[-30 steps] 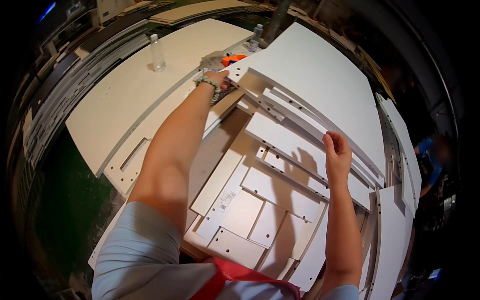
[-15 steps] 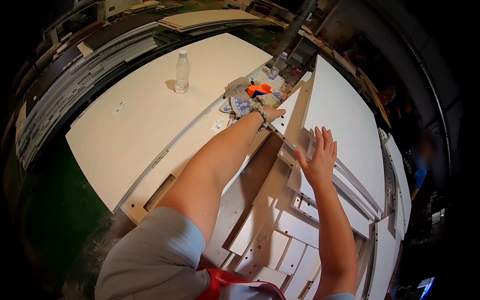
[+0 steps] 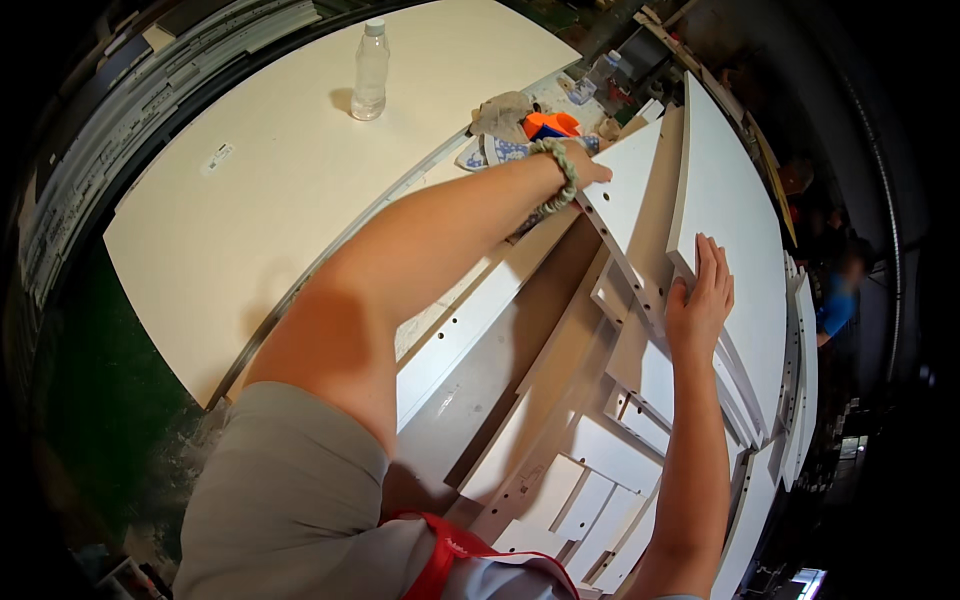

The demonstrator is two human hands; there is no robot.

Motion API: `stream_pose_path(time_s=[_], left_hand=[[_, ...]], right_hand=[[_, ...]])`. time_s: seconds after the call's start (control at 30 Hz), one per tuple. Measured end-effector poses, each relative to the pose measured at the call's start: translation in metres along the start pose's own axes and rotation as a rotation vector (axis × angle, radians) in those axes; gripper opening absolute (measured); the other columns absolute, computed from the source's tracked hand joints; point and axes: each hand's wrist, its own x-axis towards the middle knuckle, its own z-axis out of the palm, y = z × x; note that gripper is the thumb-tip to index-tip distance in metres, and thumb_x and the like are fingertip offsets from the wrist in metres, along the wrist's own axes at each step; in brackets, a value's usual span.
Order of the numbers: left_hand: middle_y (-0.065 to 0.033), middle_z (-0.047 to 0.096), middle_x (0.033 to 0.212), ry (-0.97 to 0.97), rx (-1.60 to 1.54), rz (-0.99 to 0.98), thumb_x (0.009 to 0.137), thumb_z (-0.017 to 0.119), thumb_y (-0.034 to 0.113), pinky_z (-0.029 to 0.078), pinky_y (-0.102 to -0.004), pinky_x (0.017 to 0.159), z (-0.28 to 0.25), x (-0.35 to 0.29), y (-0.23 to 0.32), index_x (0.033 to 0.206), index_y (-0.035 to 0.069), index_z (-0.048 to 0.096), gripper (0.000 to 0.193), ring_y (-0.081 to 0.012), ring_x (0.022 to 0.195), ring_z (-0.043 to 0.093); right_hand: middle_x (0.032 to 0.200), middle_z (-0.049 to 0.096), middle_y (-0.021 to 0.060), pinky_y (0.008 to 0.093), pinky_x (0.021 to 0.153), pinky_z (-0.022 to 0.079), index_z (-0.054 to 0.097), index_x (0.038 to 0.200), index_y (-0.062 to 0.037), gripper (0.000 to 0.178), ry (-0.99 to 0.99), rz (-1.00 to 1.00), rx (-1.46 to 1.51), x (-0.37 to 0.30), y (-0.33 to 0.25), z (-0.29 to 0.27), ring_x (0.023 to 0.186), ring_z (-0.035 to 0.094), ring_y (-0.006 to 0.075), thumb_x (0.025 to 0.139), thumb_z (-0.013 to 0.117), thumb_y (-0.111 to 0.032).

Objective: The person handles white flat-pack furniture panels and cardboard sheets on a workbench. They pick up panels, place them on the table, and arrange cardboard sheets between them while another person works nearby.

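Note:
My left hand (image 3: pixel 582 165), with a green scrunchie at its wrist, grips the far-left edge of a white board (image 3: pixel 628 178) that has dark holes along its side. Part of that grip is hidden behind the hand. My right hand (image 3: pixel 702 300) is at the near edge of a large white panel (image 3: pixel 745 235); its fingers lie over the face and its thumb is on the edge side. Between the board and the panel a beige strip shows. Beneath both hands lie several smaller white boards (image 3: pixel 600 450), stacked and overlapping.
A wide cream panel (image 3: pixel 270 170) on the left carries a clear bottle (image 3: pixel 370 75). Beyond my left hand are a patterned cloth (image 3: pixel 500 150), an orange object (image 3: pixel 550 124) and a second bottle (image 3: pixel 603 68). Long boards (image 3: pixel 150 110) are stacked far left. A person in blue (image 3: pixel 838 305) stands far right.
My right hand has moved from spread fingers beside the panel to the panel's near edge. My left hand keeps its hold on the board. The view has shifted, with the bottle now nearer the top.

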Motion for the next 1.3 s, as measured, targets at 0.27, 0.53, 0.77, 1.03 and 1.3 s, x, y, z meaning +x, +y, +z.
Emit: stream_pose_path(time_s=[0.27, 0.53, 0.77, 1.03, 1.3], left_hand=[[-0.0096, 0.067, 0.086, -0.048, 0.055, -0.145, 0.084, 0.064, 0.036, 0.053, -0.0262, 0.056, -0.059, -0.059, -0.001, 0.097, -0.004, 0.064, 0.042, -0.0156, 0.07, 0.064], [-0.0065, 0.065, 0.085, 0.033, -0.026, -0.184, 0.088, 0.06, 0.034, 0.049, -0.0261, 0.067, -0.103, -0.169, 0.004, 0.097, -0.003, 0.061, 0.038, -0.0126, 0.073, 0.061], [-0.0074, 0.064, 0.083, 0.038, -0.037, -0.178, 0.088, 0.06, 0.029, 0.048, -0.0254, 0.069, -0.113, -0.241, 0.015, 0.094, -0.004, 0.06, 0.033, -0.0118, 0.071, 0.06], [-0.008, 0.063, 0.083, 0.042, -0.231, -0.217, 0.089, 0.059, 0.03, 0.048, -0.0268, 0.064, -0.081, -0.266, -0.015, 0.095, -0.006, 0.059, 0.037, -0.0123, 0.068, 0.058], [-0.0068, 0.064, 0.09, 0.115, -0.176, -0.127, 0.09, 0.058, 0.025, 0.046, -0.0259, 0.076, -0.08, -0.298, -0.007, 0.101, -0.007, 0.058, 0.034, -0.0111, 0.081, 0.057]], right_hand=[[0.137, 0.041, 0.0049, 0.0536, 0.11, 0.011, 0.039, 0.135, -0.0153, 0.067, -0.015, 0.038, -0.033, -0.005, -0.003, 0.001, 0.134, 0.029, 0.0275, 0.073, 0.05, 0.007], [0.137, 0.04, 0.0054, 0.0533, 0.111, 0.009, 0.039, 0.135, -0.0159, 0.065, -0.01, 0.048, 0.001, -0.008, -0.004, -0.001, 0.133, 0.03, 0.026, 0.074, 0.051, 0.005], [0.139, 0.038, 0.0071, 0.0543, 0.11, 0.012, 0.038, 0.135, -0.0143, 0.064, -0.069, 0.082, 0.008, -0.01, -0.006, 0.001, 0.133, 0.029, 0.0274, 0.075, 0.054, 0.002], [0.122, 0.048, 0.0178, 0.039, 0.097, 0.036, 0.045, 0.122, 0.0035, 0.041, -0.103, 0.74, 1.033, -0.123, -0.095, -0.053, 0.114, 0.047, 0.0273, 0.086, 0.055, -0.013], [0.112, 0.058, 0.0124, 0.029, 0.09, 0.039, 0.051, 0.117, 0.0064, 0.049, -0.359, 1.021, 1.35, -0.13, -0.128, -0.038, 0.104, 0.051, 0.0173, 0.092, 0.053, -0.035]])
